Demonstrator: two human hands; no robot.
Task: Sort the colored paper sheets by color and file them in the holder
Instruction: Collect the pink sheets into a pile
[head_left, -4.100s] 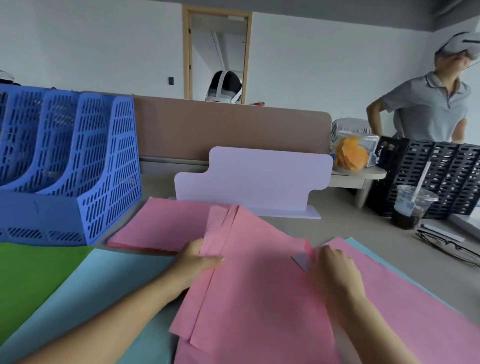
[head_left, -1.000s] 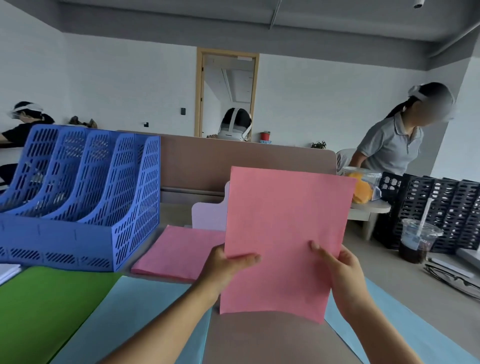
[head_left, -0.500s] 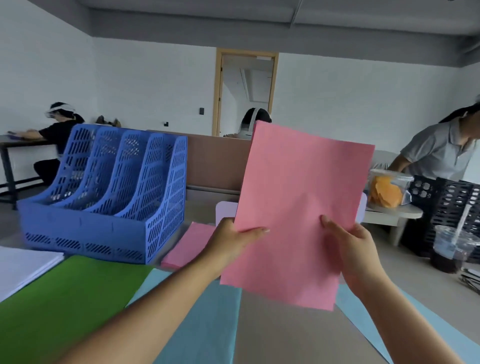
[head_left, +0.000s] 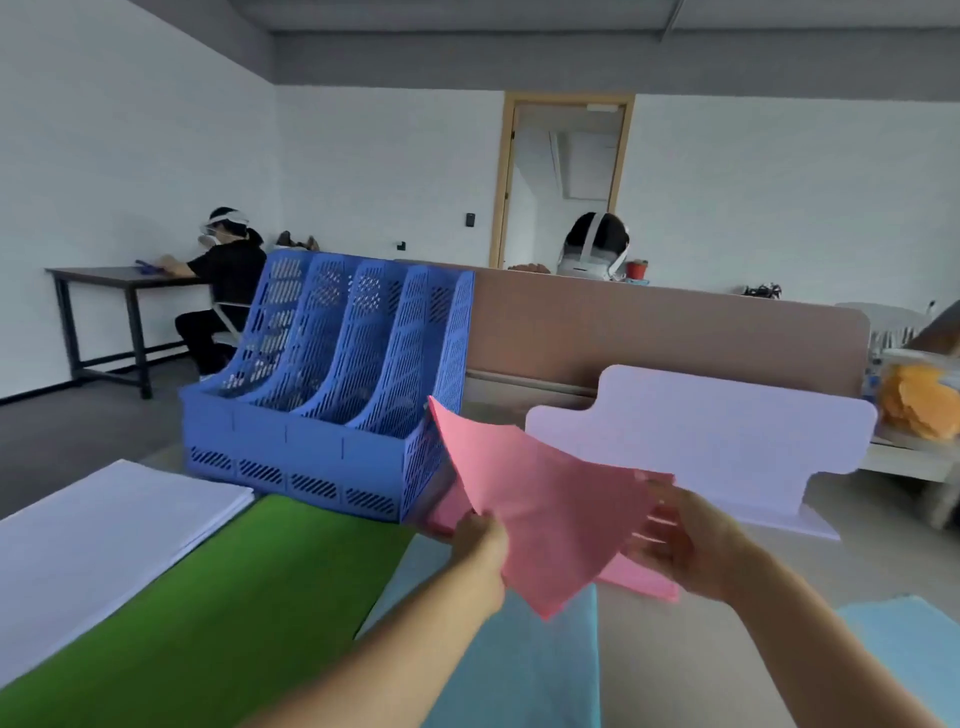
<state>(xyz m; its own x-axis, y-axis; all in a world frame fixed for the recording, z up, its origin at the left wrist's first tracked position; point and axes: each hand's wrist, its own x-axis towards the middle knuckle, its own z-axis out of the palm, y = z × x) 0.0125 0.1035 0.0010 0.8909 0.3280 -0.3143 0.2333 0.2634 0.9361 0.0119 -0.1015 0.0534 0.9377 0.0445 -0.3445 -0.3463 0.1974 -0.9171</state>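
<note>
Two hands are holding the pink sheets (head_left: 540, 512): the left hand (head_left: 480, 540) is pinching their near edge, the right hand (head_left: 693, 545) grasping the right edge. The sheets are hanging tilted over the middle of the table (head_left: 654, 675), far corner beside the right end of the blue holder (head_left: 332, 400). Filing seems to be beginning; next they are needing turning upright over a slot.

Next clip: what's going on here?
A person is sorting colored paper. The left hand and right hand hold pink sheets in the air, tilted, with one corner pointing at the blue holder. The holder's slots look empty. White, green and light-blue piles lie flat on the table, and a pink pile lies under the held sheets.
</note>
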